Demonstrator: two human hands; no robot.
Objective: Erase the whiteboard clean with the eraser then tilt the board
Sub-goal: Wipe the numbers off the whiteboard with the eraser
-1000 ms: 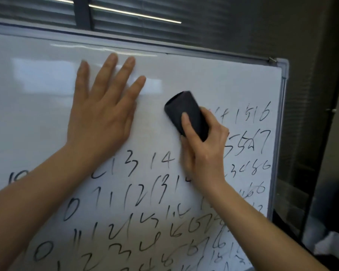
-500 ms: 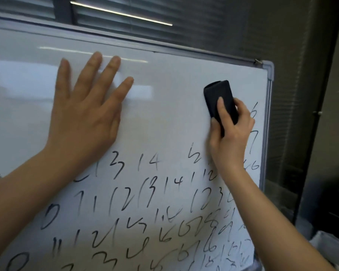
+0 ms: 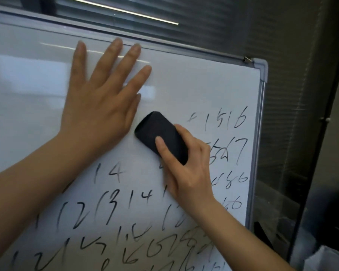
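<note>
Eraser on the board, held by right hand

The left hand (image 3: 98,106) lies flat with straight fingers on the clean upper part of the board (image 3: 204,90); the right hand (image 3: 186,169) grips the black eraser (image 3: 160,135) just beside it, pressed on the board above the handwritten numbers (image 3: 114,204)

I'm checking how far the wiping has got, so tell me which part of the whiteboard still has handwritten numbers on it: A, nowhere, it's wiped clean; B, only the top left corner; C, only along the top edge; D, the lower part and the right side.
D: black handwritten numbers fill the lower part and right side of the white metal-framed whiteboard, while the top left area under the flat left hand is blank.
</note>
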